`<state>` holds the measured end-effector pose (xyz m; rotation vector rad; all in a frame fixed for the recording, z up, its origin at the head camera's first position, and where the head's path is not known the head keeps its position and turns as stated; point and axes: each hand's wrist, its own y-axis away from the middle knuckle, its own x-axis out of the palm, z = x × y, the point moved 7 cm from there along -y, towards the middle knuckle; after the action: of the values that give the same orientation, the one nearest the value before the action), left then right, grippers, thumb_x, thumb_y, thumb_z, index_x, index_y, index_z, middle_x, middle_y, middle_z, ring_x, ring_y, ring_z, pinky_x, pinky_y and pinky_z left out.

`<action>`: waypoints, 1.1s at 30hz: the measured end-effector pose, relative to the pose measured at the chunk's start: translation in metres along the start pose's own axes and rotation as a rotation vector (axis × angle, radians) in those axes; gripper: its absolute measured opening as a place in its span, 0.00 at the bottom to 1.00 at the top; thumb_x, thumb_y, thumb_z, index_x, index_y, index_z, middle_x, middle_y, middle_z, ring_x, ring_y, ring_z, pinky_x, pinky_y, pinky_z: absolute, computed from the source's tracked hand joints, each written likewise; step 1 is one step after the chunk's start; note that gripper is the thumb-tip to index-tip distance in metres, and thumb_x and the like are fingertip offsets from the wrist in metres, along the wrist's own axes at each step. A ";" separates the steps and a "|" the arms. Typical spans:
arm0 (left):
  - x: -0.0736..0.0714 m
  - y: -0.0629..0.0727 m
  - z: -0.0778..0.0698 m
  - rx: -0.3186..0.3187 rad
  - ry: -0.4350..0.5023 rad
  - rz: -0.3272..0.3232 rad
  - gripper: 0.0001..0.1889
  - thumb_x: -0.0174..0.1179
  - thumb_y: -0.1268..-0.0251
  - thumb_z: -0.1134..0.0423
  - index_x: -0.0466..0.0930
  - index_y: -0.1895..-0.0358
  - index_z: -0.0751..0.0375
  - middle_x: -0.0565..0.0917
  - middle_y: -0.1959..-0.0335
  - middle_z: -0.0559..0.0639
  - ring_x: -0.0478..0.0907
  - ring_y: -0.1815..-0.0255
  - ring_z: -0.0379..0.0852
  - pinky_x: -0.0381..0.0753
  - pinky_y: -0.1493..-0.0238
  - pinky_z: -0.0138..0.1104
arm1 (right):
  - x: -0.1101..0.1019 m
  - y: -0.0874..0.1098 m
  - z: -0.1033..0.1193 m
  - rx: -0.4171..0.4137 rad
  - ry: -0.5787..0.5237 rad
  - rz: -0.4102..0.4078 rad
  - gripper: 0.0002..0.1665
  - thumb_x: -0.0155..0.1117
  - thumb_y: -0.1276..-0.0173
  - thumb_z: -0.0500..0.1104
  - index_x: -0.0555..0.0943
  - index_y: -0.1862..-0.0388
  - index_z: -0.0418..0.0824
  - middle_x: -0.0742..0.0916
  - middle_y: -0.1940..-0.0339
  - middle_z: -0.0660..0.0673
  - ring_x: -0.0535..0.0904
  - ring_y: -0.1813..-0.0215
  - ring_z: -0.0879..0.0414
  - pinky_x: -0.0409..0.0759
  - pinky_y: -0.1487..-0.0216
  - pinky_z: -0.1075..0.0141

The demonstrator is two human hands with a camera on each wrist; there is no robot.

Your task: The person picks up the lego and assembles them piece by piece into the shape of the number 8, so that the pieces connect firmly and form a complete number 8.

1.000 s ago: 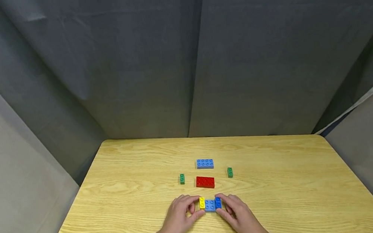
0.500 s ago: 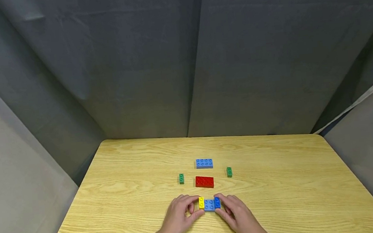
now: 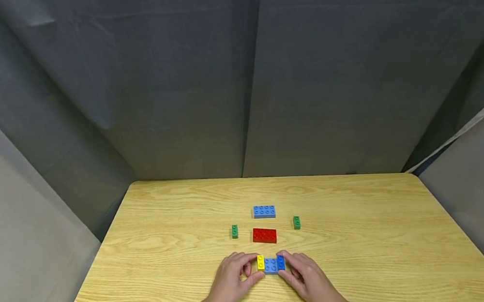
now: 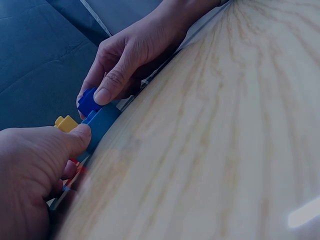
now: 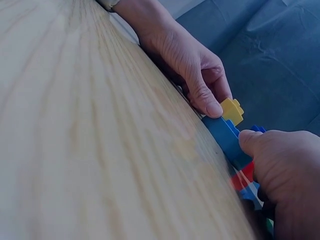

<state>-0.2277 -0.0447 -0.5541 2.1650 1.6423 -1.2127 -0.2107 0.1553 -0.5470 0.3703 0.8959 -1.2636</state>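
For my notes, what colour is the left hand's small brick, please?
The brick is yellow, clearest in the head view.

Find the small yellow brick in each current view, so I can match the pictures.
Head: the yellow brick is low, just right of centre, at the fingertips of the left hand.
Left wrist: the yellow brick is at the left, about mid-height, partly hidden by that hand's thumb.
Right wrist: the yellow brick is right of centre, about mid-height, by the same thumb's tip.
Shared landmark: the light blue brick adjoining it.
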 end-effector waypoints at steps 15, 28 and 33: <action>0.000 0.000 0.001 0.001 0.008 -0.001 0.23 0.71 0.35 0.46 0.87 0.42 0.55 0.73 0.74 0.32 0.67 0.69 0.31 0.74 0.55 0.33 | 0.000 0.000 -0.003 0.007 0.017 0.019 0.28 0.65 0.23 0.55 0.82 0.31 0.44 0.69 0.78 0.64 0.64 0.71 0.68 0.66 0.69 0.72; -0.001 0.002 -0.002 0.002 0.002 0.001 0.23 0.72 0.35 0.47 0.87 0.42 0.55 0.73 0.74 0.32 0.67 0.69 0.32 0.73 0.55 0.34 | 0.003 0.001 -0.007 0.029 -0.029 0.039 0.28 0.66 0.24 0.55 0.82 0.31 0.44 0.70 0.77 0.62 0.63 0.73 0.67 0.66 0.72 0.73; -0.001 0.001 -0.001 -0.008 0.011 0.001 0.23 0.72 0.35 0.48 0.86 0.42 0.54 0.73 0.74 0.32 0.67 0.69 0.32 0.74 0.54 0.34 | 0.002 -0.002 -0.011 0.043 -0.074 0.020 0.26 0.68 0.26 0.55 0.83 0.33 0.51 0.69 0.78 0.62 0.62 0.74 0.67 0.63 0.72 0.74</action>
<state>-0.2266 -0.0449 -0.5529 2.1708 1.6477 -1.1938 -0.2163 0.1612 -0.5544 0.3633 0.8015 -1.2714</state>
